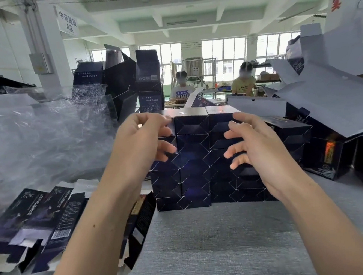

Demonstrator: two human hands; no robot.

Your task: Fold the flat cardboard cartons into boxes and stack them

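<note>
Boxes: my folded dark blue boxes (195, 158) are standing in a stack on the grey worktop (210, 246), right in front of me. They are sitting in rows, side by side, with their folded ends facing me.
Left hand: my left hand (140, 141) is hovering at the top left of the stack. Its fingers are bending loosely and holding nothing. The fingertips are sitting right at the box fronts, but I cannot tell if they are touching.
Right hand: my right hand (257, 142) is hovering in front of the right side of the stack. Its fingers are spreading apart, bending a little, and holding nothing.
Flat cartons: flat cartons (34, 220) are lying on the worktop to my left, one partly over the next. One more carton (138, 227) is leaning on its edge near the bottom left of the stack.
Plastic wrap: crumpled clear plastic wrap (41, 134) is piling up on the far left.
Open boxes: open boxes (325, 151) with white flaps sticking up are crowding just right of the stack.
People: two people (243, 83) are sitting far behind the stack.
</note>
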